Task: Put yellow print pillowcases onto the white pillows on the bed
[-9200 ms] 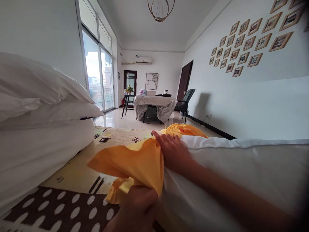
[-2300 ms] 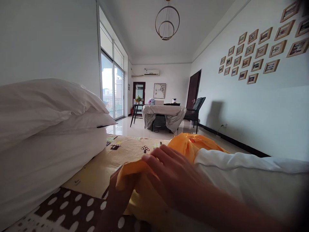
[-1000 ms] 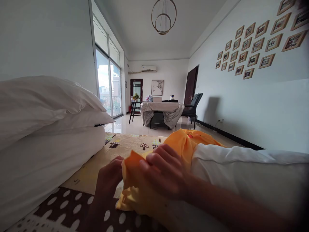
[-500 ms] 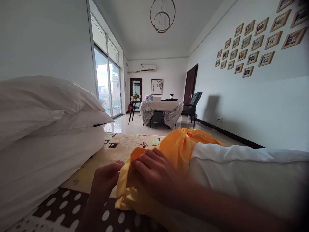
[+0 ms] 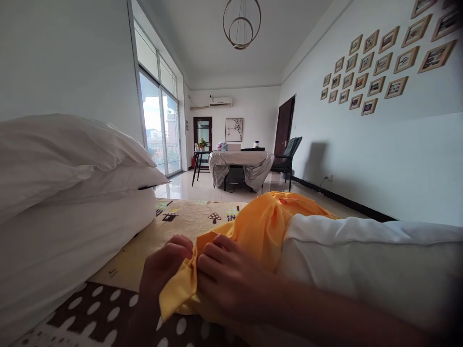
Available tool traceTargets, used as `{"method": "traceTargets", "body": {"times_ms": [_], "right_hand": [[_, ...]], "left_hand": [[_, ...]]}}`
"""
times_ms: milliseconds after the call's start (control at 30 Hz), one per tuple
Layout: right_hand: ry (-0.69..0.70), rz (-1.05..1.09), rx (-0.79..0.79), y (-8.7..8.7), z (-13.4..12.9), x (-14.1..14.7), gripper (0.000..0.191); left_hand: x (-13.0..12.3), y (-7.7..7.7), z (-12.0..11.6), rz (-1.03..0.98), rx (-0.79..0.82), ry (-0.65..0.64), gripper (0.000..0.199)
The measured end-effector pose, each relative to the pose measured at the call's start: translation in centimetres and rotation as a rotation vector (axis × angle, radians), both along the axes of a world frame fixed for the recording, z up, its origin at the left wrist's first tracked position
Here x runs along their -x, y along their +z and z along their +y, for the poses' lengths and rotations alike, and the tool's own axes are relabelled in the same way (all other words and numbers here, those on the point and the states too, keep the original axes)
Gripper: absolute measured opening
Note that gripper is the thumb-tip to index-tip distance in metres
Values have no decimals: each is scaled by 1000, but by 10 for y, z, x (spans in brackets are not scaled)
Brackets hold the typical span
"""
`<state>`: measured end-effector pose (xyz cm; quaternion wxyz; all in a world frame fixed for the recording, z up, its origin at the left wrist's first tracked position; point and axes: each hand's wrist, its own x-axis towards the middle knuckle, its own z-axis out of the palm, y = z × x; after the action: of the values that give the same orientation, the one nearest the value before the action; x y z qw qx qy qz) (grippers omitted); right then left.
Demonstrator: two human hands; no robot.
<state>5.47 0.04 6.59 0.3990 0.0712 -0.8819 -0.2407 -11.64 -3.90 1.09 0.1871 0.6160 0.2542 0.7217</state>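
Note:
A yellow pillowcase (image 5: 260, 226) lies bunched around the near end of a white pillow (image 5: 361, 270) on the right. Its open edge is gathered between my two hands. My left hand (image 5: 162, 265) pinches the fold from the left, fingers curled. From the other side my right hand (image 5: 231, 279) grips the same edge, its fingers bent over the cloth. A loose flap of the yellow cloth hangs below the fingers. My fingertips are partly hidden by the folds.
White pillows (image 5: 72, 168) are stacked at the left. Beneath lies a patterned beige and brown blanket (image 5: 137, 255). Farther off stand a covered table (image 5: 240, 158), a black chair (image 5: 289, 156) and a stool (image 5: 198, 166) with a plant, near glass doors (image 5: 170, 130).
Both hands have shifted slightly and come closer together on the pillowcase edge. The flap now sticks out farther to the lower left.

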Motion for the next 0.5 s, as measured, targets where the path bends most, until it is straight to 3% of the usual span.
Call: {"method": "traceTargets", "body": {"times_ms": [133, 300, 400, 500], "right_hand": [[-12, 17, -24, 2, 1, -2, 22], [-75, 79, -45, 5, 3, -4, 23], [-89, 118, -26, 6, 4, -5, 24], [-102, 145, -4, 5, 7, -6, 25]], "left_hand": [[-13, 1, -4, -83, 46, 85, 17], [-5, -1, -9, -4, 29, 412, 19], [-4, -2, -13, 99, 112, 371, 13], [-11, 0, -15, 26, 149, 393, 22]]}}
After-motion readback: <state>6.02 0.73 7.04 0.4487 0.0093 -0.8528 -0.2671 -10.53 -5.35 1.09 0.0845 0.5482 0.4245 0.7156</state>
